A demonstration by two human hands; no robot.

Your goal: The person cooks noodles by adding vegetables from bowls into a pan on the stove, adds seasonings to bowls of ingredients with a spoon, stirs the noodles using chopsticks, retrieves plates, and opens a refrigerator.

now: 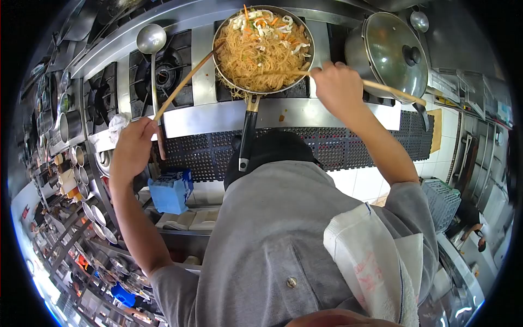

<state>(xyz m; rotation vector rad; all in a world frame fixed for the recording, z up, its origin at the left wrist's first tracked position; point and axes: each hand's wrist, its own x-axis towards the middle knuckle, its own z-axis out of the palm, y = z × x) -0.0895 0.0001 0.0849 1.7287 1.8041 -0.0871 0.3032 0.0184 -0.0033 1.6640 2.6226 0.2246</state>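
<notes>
A frying pan (pixel 312 54) full of thin fried noodles (pixel 261 60) sits on the stove, its black handle pointing towards me. Carrot strips and pale shredded vegetables (pixel 272 23) lie on the far side of the noodles. My left hand (pixel 133 147) is closed round a long wooden stick (pixel 188 79) whose tip reaches the pan's left rim. In my closed right hand (pixel 339 90) is another long wooden stick (pixel 392 90); its front end lies in the noodles and its rounded back end sticks out to the right. Some noodles hang over the pan's lower left rim.
A long-handled ladle (pixel 151 39) lies across the stove beside my left hand. Right of the pan stands a large pot with a glass lid (pixel 395 54). Burners (pixel 163 73) are at left. A blue box (pixel 169 193) sits below, near a black perforated mat (pixel 190 155). Another person (pixel 474 231) is at far right.
</notes>
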